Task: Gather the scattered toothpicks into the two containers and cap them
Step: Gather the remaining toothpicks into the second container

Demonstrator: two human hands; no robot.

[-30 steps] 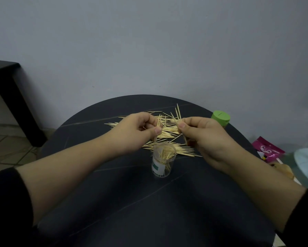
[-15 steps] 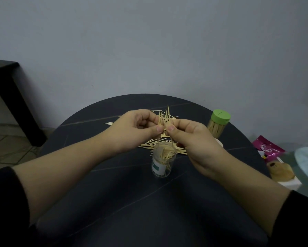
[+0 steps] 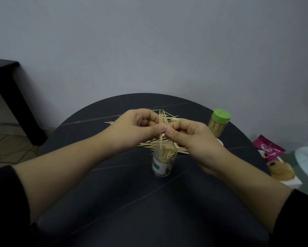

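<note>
your left hand [image 3: 137, 129] and right hand [image 3: 190, 139] meet over the middle of the round black table [image 3: 131, 202], fingers curled, thumbs nearly touching. between them you pinch a small bundle of toothpicks [image 3: 161, 120], and both thumbs press on it. the bundle stands almost upright, top tips fanning out above your knuckles, lower tips reaching down to the mouth of the clear jar [image 3: 163, 164]. that jar stands uncapped just below your hands, white label facing you, with a loose tangle of picks inside. behind and under your hands the scattered toothpicks [image 3: 149, 143] lie flat on the table in a wide heap. off to the right, near the table edge, the second jar [image 3: 216, 127] stands upright, packed with picks, its green cap [image 3: 222, 116] on. a pink packet [image 3: 269, 147] lies beyond the table's right edge.
</note>
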